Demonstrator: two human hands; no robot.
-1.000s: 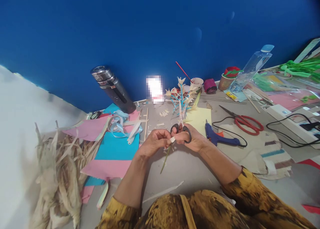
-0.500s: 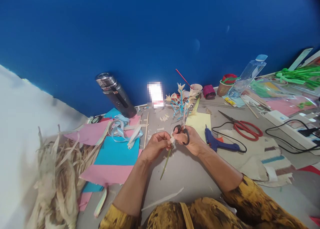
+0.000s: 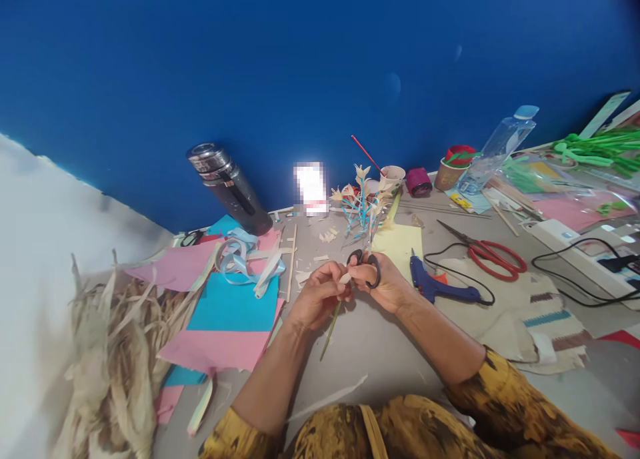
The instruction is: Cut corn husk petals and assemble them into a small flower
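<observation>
Scissors (image 3: pixel 378 271) with black handles are looped on the right hand (image 3: pixel 389 287), its fingers curled through the grips and its tips meeting the left hand (image 3: pixel 317 300) above a gray worktable (image 3: pixel 345 385). The left thumb and fingers pinch a pale piece (image 3: pixel 345 279) at the meeting point; a green stem (image 3: pixel 329 339) slants down below, its upper end hidden by the fingers. The blades blend into pale flowers (image 3: pixel 363 209) on blue stems behind, and how far they are spread cannot be told. Markings on a dark flask (image 3: pixel 235 195) and a yellow packet (image 3: pixel 461 202) are too small to read. Pixelation masks a bright patch (image 3: pixel 311 189) by the blue wall (image 3: pixel 280 79). Dry husks (image 3: pixel 120 365), lower left, and a white power strip (image 3: pixel 583 255), right, run out of frame. A blue glue gun (image 3: pixel 440 287) lies near red-handled shears (image 3: pixel 477 245).
</observation>
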